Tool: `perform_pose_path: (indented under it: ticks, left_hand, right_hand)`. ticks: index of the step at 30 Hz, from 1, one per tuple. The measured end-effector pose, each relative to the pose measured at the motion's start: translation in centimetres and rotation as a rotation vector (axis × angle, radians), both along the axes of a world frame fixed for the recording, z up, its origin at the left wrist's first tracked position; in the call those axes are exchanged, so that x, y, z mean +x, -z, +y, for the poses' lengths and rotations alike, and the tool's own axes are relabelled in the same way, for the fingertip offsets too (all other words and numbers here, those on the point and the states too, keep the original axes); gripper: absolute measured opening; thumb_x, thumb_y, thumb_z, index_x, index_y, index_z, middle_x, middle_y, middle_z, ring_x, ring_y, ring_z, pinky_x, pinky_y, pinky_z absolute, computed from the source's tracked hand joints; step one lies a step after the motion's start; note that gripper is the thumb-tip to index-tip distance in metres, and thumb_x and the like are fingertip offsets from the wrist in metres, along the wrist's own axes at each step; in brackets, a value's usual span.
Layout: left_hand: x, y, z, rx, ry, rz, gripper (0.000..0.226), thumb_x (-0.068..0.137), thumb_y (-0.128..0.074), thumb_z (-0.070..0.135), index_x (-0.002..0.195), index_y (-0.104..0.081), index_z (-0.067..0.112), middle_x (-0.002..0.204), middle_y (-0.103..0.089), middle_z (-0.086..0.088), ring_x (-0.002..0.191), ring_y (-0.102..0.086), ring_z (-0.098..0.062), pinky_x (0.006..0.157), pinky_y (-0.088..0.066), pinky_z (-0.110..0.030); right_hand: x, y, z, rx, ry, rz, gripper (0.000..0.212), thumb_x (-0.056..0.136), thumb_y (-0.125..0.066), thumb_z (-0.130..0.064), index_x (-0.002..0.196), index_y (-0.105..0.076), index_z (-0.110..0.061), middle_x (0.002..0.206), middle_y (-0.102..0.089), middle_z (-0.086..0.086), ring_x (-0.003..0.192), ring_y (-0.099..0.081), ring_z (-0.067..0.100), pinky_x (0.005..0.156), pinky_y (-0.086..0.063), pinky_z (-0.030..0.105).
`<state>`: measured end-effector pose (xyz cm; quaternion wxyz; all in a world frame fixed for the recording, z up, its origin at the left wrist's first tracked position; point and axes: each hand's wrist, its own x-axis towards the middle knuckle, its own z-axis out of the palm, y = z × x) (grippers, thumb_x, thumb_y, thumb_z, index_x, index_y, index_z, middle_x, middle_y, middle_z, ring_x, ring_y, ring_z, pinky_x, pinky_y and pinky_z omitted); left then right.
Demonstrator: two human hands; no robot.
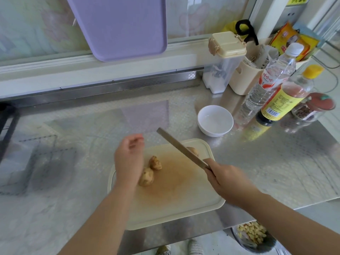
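Observation:
A cream cutting board (184, 205) with a brown stain lies on the steel counter. On it sit a knobbly piece of ginger (155, 162), a second piece (146, 179) close to my left wrist, and a third piece (193, 150) partly hidden behind the knife blade. My right hand (226, 183) grips the wooden handle of a knife (181, 149), whose blade points up and to the left above the board. My left hand (128, 159) hovers over the board's left edge with fingers loosely curled, holding nothing.
A white bowl (215, 120) stands just beyond the board. To its right stand a clear bottle (266, 83), a sauce bottle (287, 98), a jar (312, 109) and cream containers (226, 59). A purple tray (119, 26) leans on the back wall. A bowl of food (252, 234) sits below the counter edge.

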<state>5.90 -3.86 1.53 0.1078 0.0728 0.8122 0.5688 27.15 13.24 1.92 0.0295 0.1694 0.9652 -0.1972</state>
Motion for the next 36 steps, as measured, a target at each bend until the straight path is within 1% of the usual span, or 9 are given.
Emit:
perform_pose_path:
  ticks: [1, 3, 6, 9, 12, 21, 30, 33, 36]
  left_hand:
    - [-1.6, -1.0, 0.0, 0.111, -0.085, -0.033, 0.016, 0.092, -0.061, 0.012, 0.102, -0.066, 0.023, 0.102, -0.071, -0.003, 0.096, -0.066, -0.016, 0.095, -0.052, -0.045]
    - [-4.6, -3.3, -0.2, 0.182, -0.105, 0.027, 0.017, 0.092, -0.061, 0.013, 0.106, -0.067, 0.02, 0.104, -0.07, -0.004, 0.094, -0.063, -0.011, 0.094, -0.05, -0.035]
    - [-5.4, -5.8, 1.6, -0.077, 0.388, 0.164, 0.018, 0.093, -0.063, 0.019, 0.107, -0.066, 0.029, 0.104, -0.069, 0.011, 0.087, -0.061, 0.01, 0.079, -0.043, -0.005]
    - [-1.5, -5.5, 5.0, -0.467, 0.952, 0.12, 0.031, 0.088, -0.07, 0.038, 0.118, -0.065, 0.032, 0.117, -0.065, 0.016, 0.104, -0.059, 0.001, 0.087, -0.044, -0.017]
    - [1.8, -3.6, 7.1, -0.698, 1.156, 0.185, 0.05, 0.083, -0.068, 0.052, 0.13, -0.059, 0.035, 0.131, -0.059, 0.017, 0.118, -0.054, -0.005, 0.095, -0.042, -0.026]
    - [3.7, -1.2, 7.6, -0.594, 1.094, 0.346, 0.048, 0.079, -0.072, 0.035, 0.125, -0.06, 0.032, 0.125, -0.061, 0.011, 0.111, -0.056, -0.011, 0.093, -0.045, -0.028]
    - [3.4, -0.7, 7.5, -0.451, 0.981, 0.267, 0.041, 0.08, -0.075, 0.026, 0.119, -0.063, 0.029, 0.109, -0.056, 0.012, 0.095, -0.055, -0.003, 0.078, -0.04, -0.014]
    - [1.7, -2.4, 7.2, -0.347, 0.798, 0.266, 0.037, 0.08, -0.076, 0.027, 0.114, -0.065, 0.031, 0.108, -0.059, 0.012, 0.095, -0.058, -0.004, 0.081, -0.043, -0.015]
    - [-0.4, -4.5, 5.8, -0.197, 0.558, 0.266, 0.036, 0.077, -0.078, 0.028, 0.108, -0.063, 0.038, 0.105, -0.062, 0.015, 0.094, -0.06, 0.0, 0.082, -0.047, -0.017]
  right_hand:
    - [0.3, -0.3, 0.5, 0.103, -0.065, 0.023, 0.017, 0.102, -0.049, -0.028, 0.117, -0.056, -0.025, 0.068, -0.059, -0.007, 0.056, -0.059, 0.026, 0.048, -0.046, 0.038]
    - [0.6, -0.4, 1.8, 0.277, -0.194, 0.024, 0.027, 0.088, -0.07, -0.019, 0.114, -0.066, -0.022, 0.067, -0.063, -0.004, 0.046, -0.055, 0.026, 0.04, -0.041, 0.031]
    - [0.4, 0.1, 3.4, 0.434, -0.335, -0.046, 0.046, 0.071, -0.082, -0.01, 0.114, -0.069, -0.021, 0.065, -0.061, -0.003, 0.041, -0.05, 0.024, 0.044, -0.036, 0.027]
    - [0.0, 0.5, 4.2, 0.485, -0.416, -0.084, 0.058, 0.062, -0.084, -0.005, 0.116, -0.067, -0.019, 0.064, -0.059, -0.003, 0.043, -0.053, 0.021, 0.048, -0.047, 0.029]
    - [-0.3, 0.5, 4.5, 0.491, -0.452, -0.079, 0.062, 0.06, -0.084, -0.003, 0.118, -0.066, -0.017, 0.066, -0.06, -0.002, 0.044, -0.055, 0.022, 0.048, -0.048, 0.031]
    - [-0.2, 1.3, 4.9, 0.461, -0.552, -0.116, 0.051, 0.085, -0.062, -0.006, 0.131, -0.046, -0.019, 0.083, -0.062, 0.001, 0.061, -0.06, 0.026, 0.065, -0.048, 0.035]
    - [0.1, 1.4, 5.0, 0.469, -0.502, -0.152, 0.049, 0.086, -0.065, -0.01, 0.13, -0.046, -0.021, 0.077, -0.058, 0.0, 0.055, -0.055, 0.022, 0.059, -0.04, 0.031]
    - [0.8, 1.7, 5.5, 0.459, -0.404, -0.188, 0.044, 0.095, -0.053, -0.015, 0.135, -0.041, -0.026, 0.084, -0.059, -0.002, 0.063, -0.057, 0.023, 0.064, -0.044, 0.033]
    - [1.8, 2.1, 5.3, 0.328, -0.104, -0.203, 0.033, 0.1, -0.043, -0.031, 0.132, -0.046, -0.035, 0.092, -0.066, -0.006, 0.073, -0.064, 0.025, 0.059, -0.041, 0.032]
